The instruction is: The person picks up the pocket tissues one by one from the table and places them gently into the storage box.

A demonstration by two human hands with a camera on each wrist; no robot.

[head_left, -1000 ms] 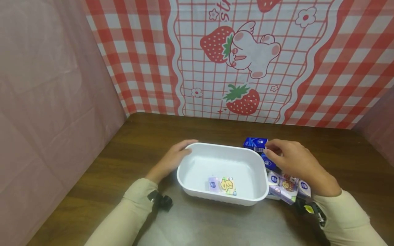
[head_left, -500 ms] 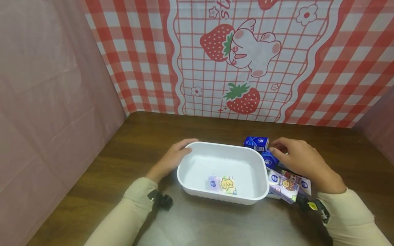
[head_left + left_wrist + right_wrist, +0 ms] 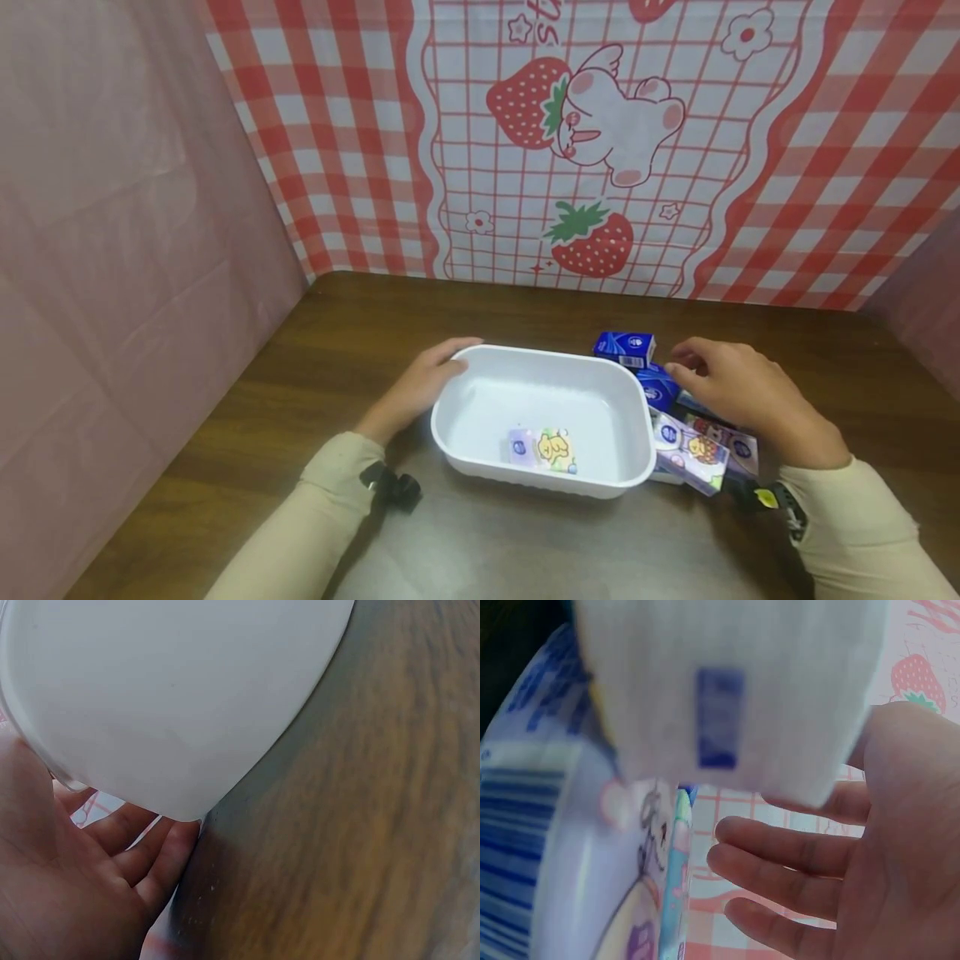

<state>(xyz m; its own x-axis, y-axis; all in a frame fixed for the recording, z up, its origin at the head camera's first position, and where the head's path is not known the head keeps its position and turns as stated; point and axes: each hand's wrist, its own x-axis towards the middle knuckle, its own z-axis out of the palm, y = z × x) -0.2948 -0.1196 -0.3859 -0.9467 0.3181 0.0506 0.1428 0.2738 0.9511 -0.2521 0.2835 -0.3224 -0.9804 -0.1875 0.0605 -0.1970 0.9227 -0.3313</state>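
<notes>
My left hand (image 3: 416, 387) grips the far left corner of a white plastic basin (image 3: 525, 482), thumb over the rim and fingers outside; the left wrist view shows those fingers (image 3: 139, 840) against its wall. On the basin's floor lies a purple and yellow cartoon pocket tissue pack (image 3: 553, 450). Right of the basin, my right hand (image 3: 742, 396) hovers over a loose pile, holding nothing, its fingers (image 3: 780, 847) loosely extended. Nearest its fingertips are two blue tissue packs (image 3: 624, 348). Below it lie several purple cartoon packs (image 3: 693, 454), partly overlapping.
The brown wooden table (image 3: 360, 325) ends at a red and white strawberry-print cloth (image 3: 352, 150) hanging behind. A pink cloth (image 3: 112, 250) hangs at the left. A greyish sheen (image 3: 480, 550) covers the table's front part.
My right hand has drawn away to the right from the blue packs, uncovering more of the lower one and the pile. My left hand and the basin stay in place.
</notes>
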